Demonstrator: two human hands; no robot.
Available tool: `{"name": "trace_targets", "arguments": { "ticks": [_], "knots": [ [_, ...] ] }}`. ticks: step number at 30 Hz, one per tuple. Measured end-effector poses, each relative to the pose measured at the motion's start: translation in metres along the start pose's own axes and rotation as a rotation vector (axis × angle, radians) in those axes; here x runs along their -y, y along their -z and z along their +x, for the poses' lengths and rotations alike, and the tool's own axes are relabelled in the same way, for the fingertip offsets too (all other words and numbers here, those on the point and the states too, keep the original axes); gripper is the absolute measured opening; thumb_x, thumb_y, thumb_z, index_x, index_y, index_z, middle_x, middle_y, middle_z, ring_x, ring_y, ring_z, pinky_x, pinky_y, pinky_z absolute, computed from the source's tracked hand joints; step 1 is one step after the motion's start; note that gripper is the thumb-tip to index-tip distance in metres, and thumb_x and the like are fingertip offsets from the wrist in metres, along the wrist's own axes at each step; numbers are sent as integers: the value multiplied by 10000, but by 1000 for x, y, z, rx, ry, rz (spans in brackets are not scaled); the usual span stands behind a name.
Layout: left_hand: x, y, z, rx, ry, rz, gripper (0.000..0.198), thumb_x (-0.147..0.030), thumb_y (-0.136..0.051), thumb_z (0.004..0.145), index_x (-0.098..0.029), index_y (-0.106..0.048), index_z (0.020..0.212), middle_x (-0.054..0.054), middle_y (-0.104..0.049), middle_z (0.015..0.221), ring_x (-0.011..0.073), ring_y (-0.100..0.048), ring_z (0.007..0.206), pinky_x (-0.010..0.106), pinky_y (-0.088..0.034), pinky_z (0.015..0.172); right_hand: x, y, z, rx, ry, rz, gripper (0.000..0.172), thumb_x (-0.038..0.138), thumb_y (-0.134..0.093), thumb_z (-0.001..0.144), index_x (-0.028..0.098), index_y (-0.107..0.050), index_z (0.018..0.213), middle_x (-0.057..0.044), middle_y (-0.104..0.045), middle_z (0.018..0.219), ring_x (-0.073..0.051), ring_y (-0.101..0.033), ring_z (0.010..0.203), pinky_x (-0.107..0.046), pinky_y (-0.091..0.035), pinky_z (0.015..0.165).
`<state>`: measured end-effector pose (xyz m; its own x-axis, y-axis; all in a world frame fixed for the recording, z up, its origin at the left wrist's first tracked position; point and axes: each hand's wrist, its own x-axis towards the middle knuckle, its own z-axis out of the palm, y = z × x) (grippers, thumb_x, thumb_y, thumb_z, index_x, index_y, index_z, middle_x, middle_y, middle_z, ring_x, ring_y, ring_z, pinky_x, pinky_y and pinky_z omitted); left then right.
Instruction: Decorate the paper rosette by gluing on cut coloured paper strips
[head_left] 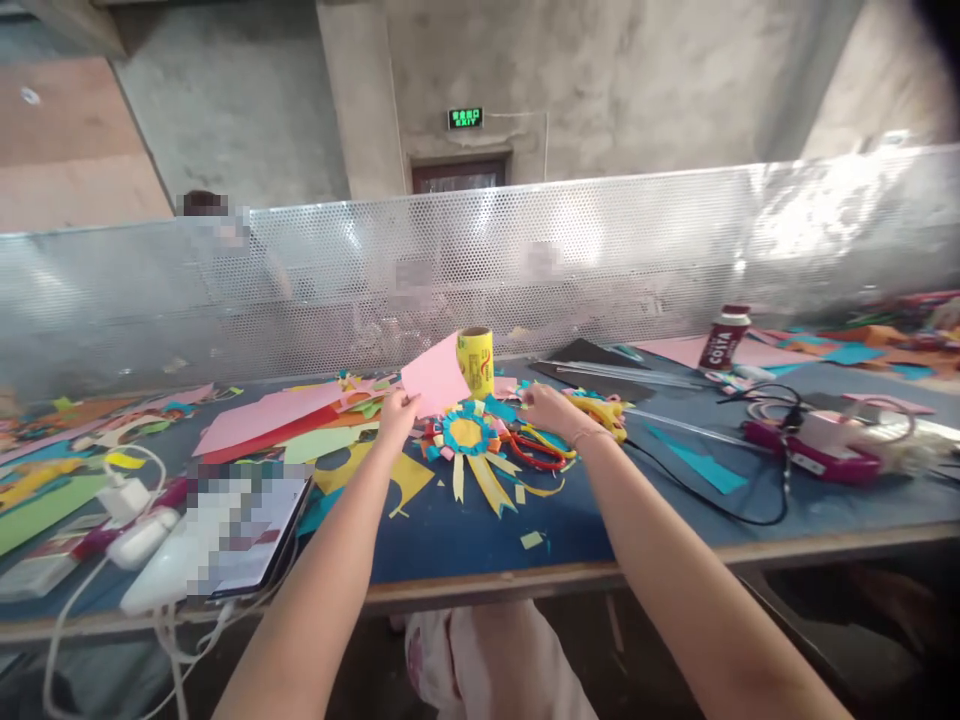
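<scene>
My left hand (401,412) pinches the lower left edge of a pink sheet of paper (436,375) and holds it tilted up. Right of it, my right hand (551,412) has its fingers curled over the table beside blue paper scraps (501,408); whatever lies between the fingertips is too small to make out. Between the hands lies a paper rosette (466,435) with a yellow centre, a blue and multicoloured rim and yellow tails. Red-handled scissors (538,455) rest right of the rosette, below my right hand. A yellow roll (477,362) stands upright behind the pink paper.
Coloured paper (270,415) spreads across the left side. Nearer sit a tablet (281,535) and white cables (176,650). On the right are a brown bottle (724,338), a purple and white power strip (817,448) and a black cable. A perforated metal screen (622,250) closes the back; a person is behind it.
</scene>
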<state>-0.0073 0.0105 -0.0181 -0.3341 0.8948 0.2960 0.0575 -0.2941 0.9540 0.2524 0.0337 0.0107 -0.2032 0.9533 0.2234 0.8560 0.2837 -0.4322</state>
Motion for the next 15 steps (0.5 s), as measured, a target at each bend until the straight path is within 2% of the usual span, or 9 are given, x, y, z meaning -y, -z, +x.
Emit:
{"name": "trace_targets", "arguments": {
  "ticks": [2, 3, 4, 8, 11, 15],
  "knots": [
    [4, 8, 3, -103, 34, -43, 122, -258, -667, 739, -152, -613, 764, 20, -610, 682, 122, -565, 551, 267, -542, 544, -15, -2, -5, 154, -78, -158, 463, 271, -758, 593, 114, -651, 1015, -189, -615, 1155, -317, -569, 1099, -334, -456, 834],
    [4, 11, 3, -141, 51, -71, 99, -237, -650, 751, -152, -605, 775, 18, -607, 690, 113, -562, 548, 254, -537, 542, -20, -4, -7, 213, -97, -186, 507, 280, -770, 572, 109, -647, 1033, -193, -613, 1156, -316, -577, 1087, -327, -461, 804],
    [4, 13, 4, -171, 65, -92, 78, -220, -632, 762, -152, -598, 781, 18, -605, 697, 106, -562, 548, 240, -531, 537, -21, -6, -8, 259, -102, -195, 504, 293, -764, 574, 108, -649, 1029, -185, -630, 1116, -305, -601, 1039, -319, -465, 763],
    [3, 13, 0, -198, 131, -99, 87, -211, -595, 796, -152, -587, 859, 28, -614, 709, 112, -592, 540, 220, -510, 500, -14, -14, -7, 382, -98, -252, 260, 272, -665, 653, 111, -683, 856, -117, -680, 803, -246, -651, 746, -308, -453, 613],
    [3, 13, -1, -183, 172, -84, 152, -208, -572, 811, -162, -563, 955, 39, -641, 763, 117, -616, 547, 211, -503, 487, -11, -18, -5, 365, -70, -308, 207, 271, -626, 717, 114, -697, 832, -144, -696, 850, -245, -660, 793, -304, -460, 653],
    [5, 14, 1, -208, 140, -55, 197, -146, -575, 772, -175, -553, 966, 36, -653, 837, 112, -631, 600, 205, -524, 519, -24, -17, -1, 202, -61, -286, 323, 358, -523, 849, 98, -710, 893, -214, -684, 1003, -300, -646, 954, -350, -455, 771]
  ]
}}
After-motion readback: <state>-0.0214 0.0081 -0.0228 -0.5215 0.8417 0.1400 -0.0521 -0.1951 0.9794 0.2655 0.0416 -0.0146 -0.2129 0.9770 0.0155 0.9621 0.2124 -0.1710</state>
